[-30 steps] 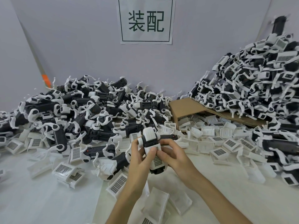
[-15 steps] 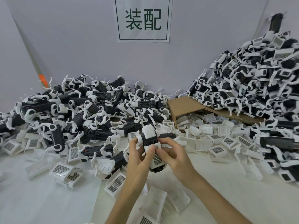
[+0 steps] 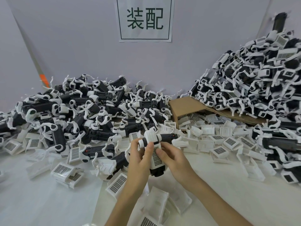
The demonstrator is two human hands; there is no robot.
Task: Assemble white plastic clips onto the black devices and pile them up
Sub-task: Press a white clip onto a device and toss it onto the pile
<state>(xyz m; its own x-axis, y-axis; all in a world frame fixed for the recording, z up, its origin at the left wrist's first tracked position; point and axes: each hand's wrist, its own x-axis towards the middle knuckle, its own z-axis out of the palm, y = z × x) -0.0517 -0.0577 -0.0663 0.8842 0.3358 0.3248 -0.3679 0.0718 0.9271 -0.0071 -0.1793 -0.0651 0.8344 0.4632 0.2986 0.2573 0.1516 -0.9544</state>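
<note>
- Dozens of black devices with white parts on them lie heaped in the left pile point(image 3: 84, 115), against the wall at the back of the table point(image 3: 32, 201).
- Several loose clips point(image 3: 62, 170), some showing a gridded label, lie scattered on the table in front of that pile.
- Left hand point(image 3: 138, 162): raised above the table near the middle, fingers curled round the held device point(image 3: 157, 171), thumb lying up along its front.
- One white clip point(image 3: 156, 154) with a gridded label sits on the front of the held device, between the two thumbs.
- Right hand point(image 3: 172, 159): clenched on the white clip and the device from the right, thumb pressed on the clip's label face, the other fingers wrapped behind.
- Brown cardboard box point(image 3: 187, 106): it lies on its side right of centre with its open side toward the viewer.
- Many spilled clips point(image 3: 206, 128) fill the box's mouth and spread out over the table.
- Right pile point(image 3: 254, 88): a taller heap of black devices wearing white parts, resting partly on top of the cardboard and climbing toward the upper right corner.
</note>
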